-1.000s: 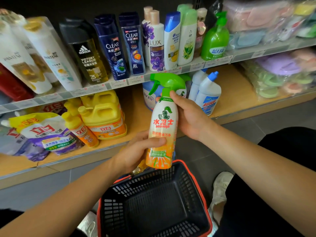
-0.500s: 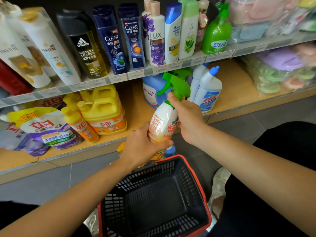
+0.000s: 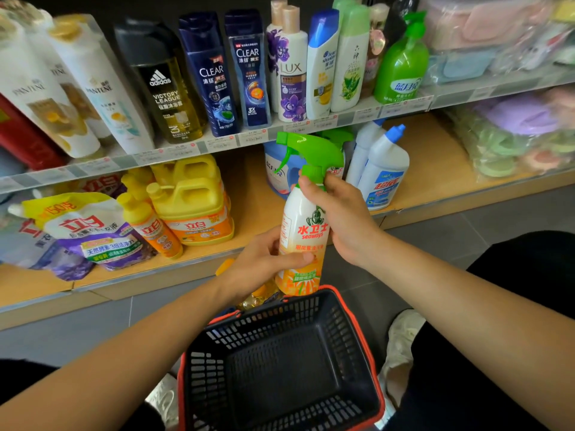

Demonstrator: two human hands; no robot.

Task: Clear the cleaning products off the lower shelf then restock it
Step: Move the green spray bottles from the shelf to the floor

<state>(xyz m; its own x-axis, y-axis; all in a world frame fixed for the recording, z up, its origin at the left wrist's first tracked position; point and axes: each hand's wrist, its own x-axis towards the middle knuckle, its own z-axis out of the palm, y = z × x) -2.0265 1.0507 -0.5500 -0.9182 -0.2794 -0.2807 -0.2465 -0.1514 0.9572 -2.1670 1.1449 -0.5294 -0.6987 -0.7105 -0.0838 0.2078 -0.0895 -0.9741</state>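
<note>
A person holds a white-and-orange plastic spray bottle with a green trigger head (image 3: 303,225) upright, near the wooden lower shelf (image 3: 255,213) and just above the far rim of a dark, red-rimmed plastic shopping basket (image 3: 348,343). The left hand (image 3: 264,262) wraps the bottle's lower body, and the right hand (image 3: 342,219) curls round its neck below the trigger. The rigid, smooth-sided bottle is probably moderately heavy if full, so the narrow neck looks like the surest hold.
</note>
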